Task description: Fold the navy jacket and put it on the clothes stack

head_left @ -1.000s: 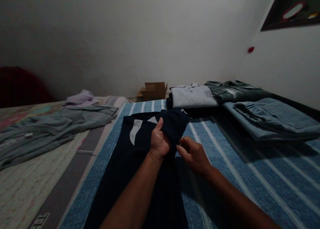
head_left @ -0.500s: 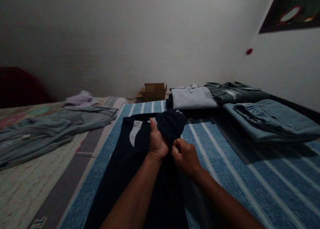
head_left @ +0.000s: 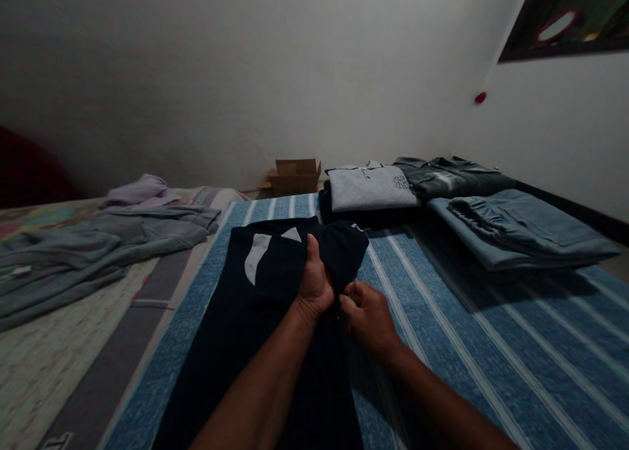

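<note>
A dark navy garment (head_left: pixel 275 306) with white patches lies lengthwise on the striped blue bedspread, its near end running down out of view. My left hand (head_left: pixel 317 286) rests on its right side, thumb up along a folded-over part, the fingers hidden by the cloth. Just to the right, my right hand (head_left: pixel 366 316) is closed in a pinch at the garment's right edge, close to the left palm. The folded part (head_left: pixel 346 247) bulges beyond both hands and bears a small white mark. Its exact kind of garment I cannot tell.
Folded clothes line the far right: a light grey top (head_left: pixel 368 188) on dark cloth, a dark green garment (head_left: pixel 452 178) and blue denim (head_left: pixel 525 230). Loose grey clothing (head_left: pixel 113 240) and a lilac cloth (head_left: pixel 140 193) lie left. An open cardboard box (head_left: pixel 295 177) stands by the wall.
My left hand has shifted slightly right across the garment with the folded part, uncovering more of the second white patch. My right hand stays pinched at the edge. The view has turned slightly right.
</note>
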Available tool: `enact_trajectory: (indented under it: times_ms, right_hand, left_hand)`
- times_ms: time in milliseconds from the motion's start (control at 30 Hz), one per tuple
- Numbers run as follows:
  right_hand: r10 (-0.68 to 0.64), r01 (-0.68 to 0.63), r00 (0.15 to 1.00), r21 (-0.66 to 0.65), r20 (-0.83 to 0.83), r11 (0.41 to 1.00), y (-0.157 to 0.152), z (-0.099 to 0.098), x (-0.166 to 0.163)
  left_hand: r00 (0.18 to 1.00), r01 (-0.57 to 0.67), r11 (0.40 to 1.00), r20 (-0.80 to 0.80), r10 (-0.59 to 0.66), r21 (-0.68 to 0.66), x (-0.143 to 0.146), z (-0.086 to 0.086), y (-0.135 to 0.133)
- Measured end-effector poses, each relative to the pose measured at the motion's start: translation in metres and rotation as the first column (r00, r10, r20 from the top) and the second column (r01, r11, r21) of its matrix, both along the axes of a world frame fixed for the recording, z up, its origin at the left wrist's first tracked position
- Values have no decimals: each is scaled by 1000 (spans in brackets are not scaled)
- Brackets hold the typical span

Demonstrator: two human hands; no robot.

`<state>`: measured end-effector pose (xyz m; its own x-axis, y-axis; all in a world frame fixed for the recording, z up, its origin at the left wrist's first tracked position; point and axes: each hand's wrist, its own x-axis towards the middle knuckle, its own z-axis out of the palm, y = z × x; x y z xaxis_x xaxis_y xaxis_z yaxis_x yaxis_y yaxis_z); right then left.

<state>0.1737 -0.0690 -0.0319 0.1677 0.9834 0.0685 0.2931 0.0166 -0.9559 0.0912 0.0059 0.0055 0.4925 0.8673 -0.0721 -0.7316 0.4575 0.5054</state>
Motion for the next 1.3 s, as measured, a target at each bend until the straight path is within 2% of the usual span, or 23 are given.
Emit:
enact_trajectory:
  times_ms: [133,367,600,800,933,1033,1133,1300]
  right_hand:
    - [-9,9,1000,13,10,1000,2,-2,-2]
    - [-22,-30,968,-202,-249,979,-2,-3,-5]
    - [-35,-23,966,-220,-255,975,-7,0,-6]
    - [-45,-105,931,-384,-362,917,-10,6,-9]
    - [-31,-122,925,-373,-378,920,-13,10,-12]
    - [-31,-125,931,-396,-364,910,-15,12,-11]
    - [-40,-133,924,-420,-380,898,-17,12,-9]
    - [-40,-143,920,-429,-390,892,-20,10,-7]
  left_hand:
    - [998,38,999,-45,-38,-4,2,-1,-3]
    - [991,103,994,-87,-100,24,7,-12,-3]
    - [978,173,982,-132,-162,77,7,-11,-4]
    - [940,287,954,-218,-264,83,8,-14,-5]
    - [925,314,945,-254,-283,90,8,-13,-4]
    - [882,364,929,-347,-320,68,9,-13,-4]
    - [792,431,900,-502,-347,58,9,-13,-6]
    - [632,505,850,-735,-247,148,10,-9,-13]
